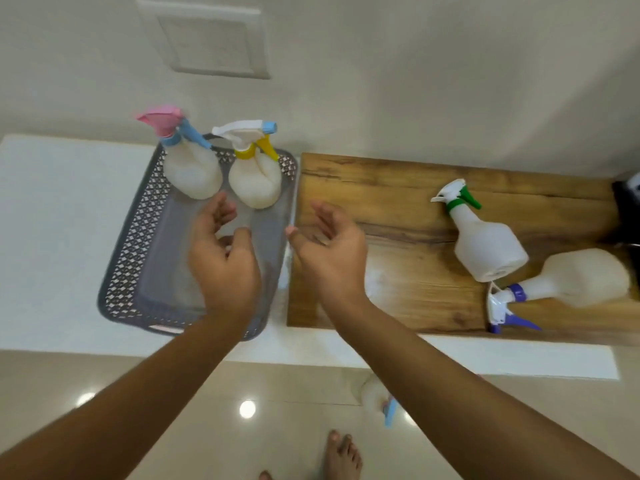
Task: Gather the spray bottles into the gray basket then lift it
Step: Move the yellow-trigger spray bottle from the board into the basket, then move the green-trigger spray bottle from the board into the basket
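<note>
The gray basket (131, 244) sits on the white counter. Two spray bottles stand upright at its far end: one with a pink and blue head (192, 171), one with a white and yellow head (254, 181). My left hand (223, 261) hovers over the basket's middle, fingers apart and empty. My right hand (330, 251) is over the basket's right rim and the board's left edge, also open and empty. On the wooden board lie a green-collared bottle (485, 244) and a purple-triggered bottle (571, 282), both on their sides at the far right.
The wooden board (398, 188) lies to the right of the basket on the white counter (52, 220). A dark object (628, 202) sits at the board's far right edge. Another spray bottle (375, 393) lies on the tiled floor below the counter, near my bare foot (341, 455).
</note>
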